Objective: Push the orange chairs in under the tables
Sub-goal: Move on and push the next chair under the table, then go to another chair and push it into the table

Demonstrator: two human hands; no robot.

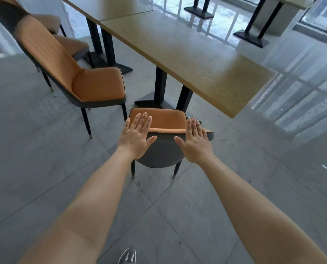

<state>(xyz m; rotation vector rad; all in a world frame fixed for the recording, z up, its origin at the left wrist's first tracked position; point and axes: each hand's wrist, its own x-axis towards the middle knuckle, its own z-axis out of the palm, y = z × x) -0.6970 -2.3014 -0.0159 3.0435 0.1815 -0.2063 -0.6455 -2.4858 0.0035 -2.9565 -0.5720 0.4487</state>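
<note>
The long wooden bench point(178, 54) is taken as the landmark: it runs away from the viewer on black pedestal legs point(159, 86). At its near end, just short of the edge, the nearest orange chair point(159, 119) is seen from behind, its seat front barely reaching the pedestal and not yet tucked under. A second orange chair point(94, 84) is left standing well out from the bench's long side, angled away, with more chairs beyond it.

And here the push is set up: the left hand point(135, 138) and the right hand point(196, 143) are laid flat against the grey backrest, one at each top corner. Each grip is spread apart, fingers straight, nothing clasped.

For a clean step, equal pressure should probably be applied through both palms, low and level, so the chair is slid straight rather than swung. The pedestal foot lies in the chair's path; a slow shove is advised, stopped once the front legs meet it.
</note>
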